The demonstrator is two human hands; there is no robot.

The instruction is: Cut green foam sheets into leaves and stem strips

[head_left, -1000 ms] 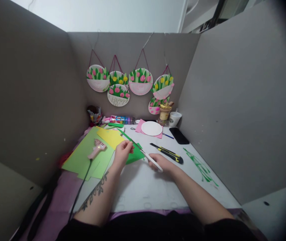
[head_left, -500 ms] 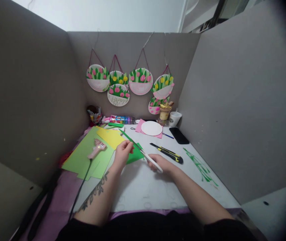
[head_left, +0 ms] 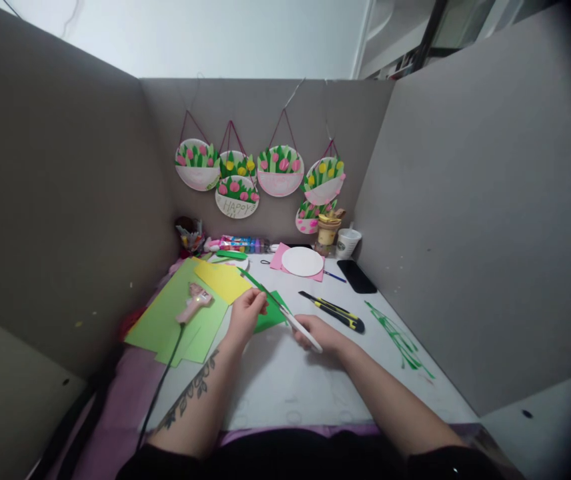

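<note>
My right hand (head_left: 315, 331) is closed round the white handles of a pair of scissors (head_left: 299, 325), whose blades point up and to the left. Between the blades and my left fingers runs a narrow strip of green paper (head_left: 251, 275). My left hand (head_left: 248, 309) pinches this strip near its middle, thumb against fingers. Under and behind the blades lies a larger piece of dark green paper (head_left: 271, 320) on the white table. To the right of the scissors rests a black and yellow utility knife (head_left: 335, 312).
A pink glue gun (head_left: 195, 305) lies on light green sheets (head_left: 160, 320) beside yellow paper (head_left: 223, 281), its cord trailing forward. Thin green offcuts (head_left: 398, 340) and a phone (head_left: 357, 277) are at the right. A white paper plate (head_left: 302, 261) sits behind, below hanging plate decorations (head_left: 280, 185).
The view has tilted up slightly, so everything sits a little lower. Both hands keep their hold on the strip and the scissors, with hardly any other movement.
</note>
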